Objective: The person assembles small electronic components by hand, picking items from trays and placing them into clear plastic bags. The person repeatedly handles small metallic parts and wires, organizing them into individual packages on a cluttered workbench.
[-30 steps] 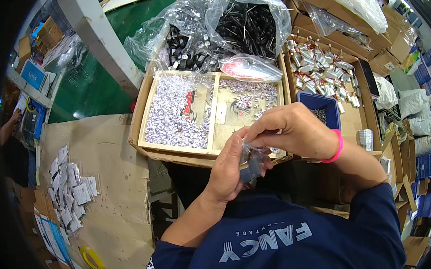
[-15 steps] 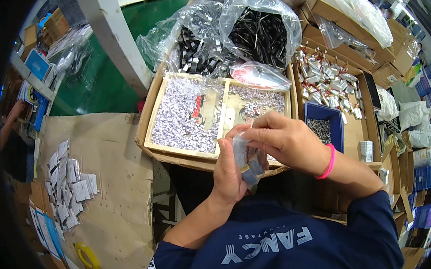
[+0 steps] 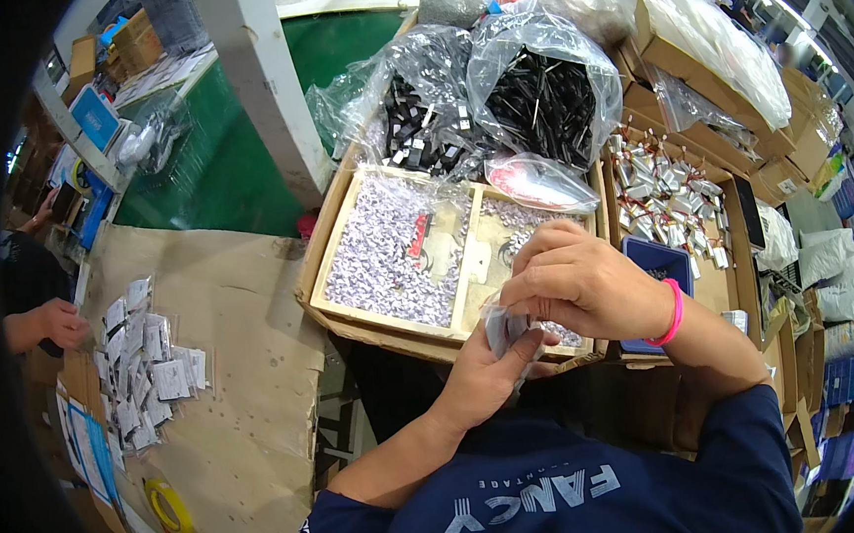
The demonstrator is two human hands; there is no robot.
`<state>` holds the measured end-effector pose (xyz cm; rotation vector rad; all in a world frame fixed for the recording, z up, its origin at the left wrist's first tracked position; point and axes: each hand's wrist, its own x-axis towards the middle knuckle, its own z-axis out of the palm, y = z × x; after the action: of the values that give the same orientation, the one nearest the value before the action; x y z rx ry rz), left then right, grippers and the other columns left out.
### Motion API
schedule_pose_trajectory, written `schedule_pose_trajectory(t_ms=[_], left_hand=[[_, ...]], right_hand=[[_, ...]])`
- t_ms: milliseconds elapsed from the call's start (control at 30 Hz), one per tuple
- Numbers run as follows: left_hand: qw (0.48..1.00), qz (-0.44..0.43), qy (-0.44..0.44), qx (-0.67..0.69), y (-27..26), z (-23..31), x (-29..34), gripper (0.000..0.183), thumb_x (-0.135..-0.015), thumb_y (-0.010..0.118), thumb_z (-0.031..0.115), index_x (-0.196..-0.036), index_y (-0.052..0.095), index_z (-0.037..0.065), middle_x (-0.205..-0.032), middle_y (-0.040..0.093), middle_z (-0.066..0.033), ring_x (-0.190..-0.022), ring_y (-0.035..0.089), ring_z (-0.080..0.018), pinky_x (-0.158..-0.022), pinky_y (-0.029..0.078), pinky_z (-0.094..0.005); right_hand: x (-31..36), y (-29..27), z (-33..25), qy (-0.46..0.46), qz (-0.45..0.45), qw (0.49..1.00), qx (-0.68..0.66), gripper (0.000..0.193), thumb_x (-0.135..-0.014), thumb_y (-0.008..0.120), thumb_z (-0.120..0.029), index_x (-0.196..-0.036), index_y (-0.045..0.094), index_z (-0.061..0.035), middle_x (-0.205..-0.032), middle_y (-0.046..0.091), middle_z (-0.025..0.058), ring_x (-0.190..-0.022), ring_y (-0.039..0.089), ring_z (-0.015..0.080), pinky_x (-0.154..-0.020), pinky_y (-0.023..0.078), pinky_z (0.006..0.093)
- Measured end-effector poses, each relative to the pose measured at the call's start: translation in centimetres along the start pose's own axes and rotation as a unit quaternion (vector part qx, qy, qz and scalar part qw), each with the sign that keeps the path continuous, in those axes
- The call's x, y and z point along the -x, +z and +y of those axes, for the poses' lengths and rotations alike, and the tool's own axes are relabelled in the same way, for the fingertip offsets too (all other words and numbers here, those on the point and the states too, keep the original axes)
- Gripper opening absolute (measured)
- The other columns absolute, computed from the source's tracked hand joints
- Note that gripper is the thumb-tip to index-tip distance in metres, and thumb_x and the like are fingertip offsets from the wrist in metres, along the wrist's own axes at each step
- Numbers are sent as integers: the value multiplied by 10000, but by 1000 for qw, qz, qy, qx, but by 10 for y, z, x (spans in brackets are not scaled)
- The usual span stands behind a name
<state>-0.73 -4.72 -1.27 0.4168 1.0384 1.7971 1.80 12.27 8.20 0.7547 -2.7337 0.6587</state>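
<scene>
Above the near edge of the cardboard tray (image 3: 336, 307), the left hand (image 3: 484, 376) pinches a small clear plastic bag (image 3: 504, 328) upright, mouth up, so the right hand (image 3: 582, 285), fingertips pressed together, can reach in. Boxes crowd the right; bare desk (image 3: 247, 378) lies left.

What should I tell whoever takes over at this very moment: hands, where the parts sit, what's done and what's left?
Left hand: holds a small clear bag upright in front of the chest.
Right hand: over the bag's mouth, fingertips pinched at its top; what they pinch is hidden.
Parts: small pale pieces fill the tray straight ahead; its right compartment is nearly bare. Dark parts in large plastic sacks behind.
Done: a pile of filled small bags lies on the cardboard to the left, by another person's hand.
Left: this bag is in hand and looks unfinished; many loose pieces remain in the tray.
</scene>
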Motion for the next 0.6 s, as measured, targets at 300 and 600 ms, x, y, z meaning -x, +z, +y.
schedule_pose_trajectory(t_ms=[300, 600], left_hand=[[998, 19, 8, 58, -17, 7, 10, 317, -966, 476, 131, -1230, 410, -31, -1170, 541, -263, -978, 627, -338, -547, 579, -344], [994, 53, 10, 97, -32, 24, 20, 344, -939, 525, 135, -1230, 410, -8, -1164, 545, -266, -949, 637, -341, -537, 568, -356]], right_hand=[[-75, 27, 94, 63, 21, 991, 112, 121, -841, 602, -130, -840, 671, -31, -825, 669, 63, -788, 639, 243, -684, 521, 340], [-118, 57, 143, 110, -87, 931, 338, 134, -820, 572, -149, -848, 683, -80, -851, 681, 61, -883, 635, 219, -681, 531, 373]])
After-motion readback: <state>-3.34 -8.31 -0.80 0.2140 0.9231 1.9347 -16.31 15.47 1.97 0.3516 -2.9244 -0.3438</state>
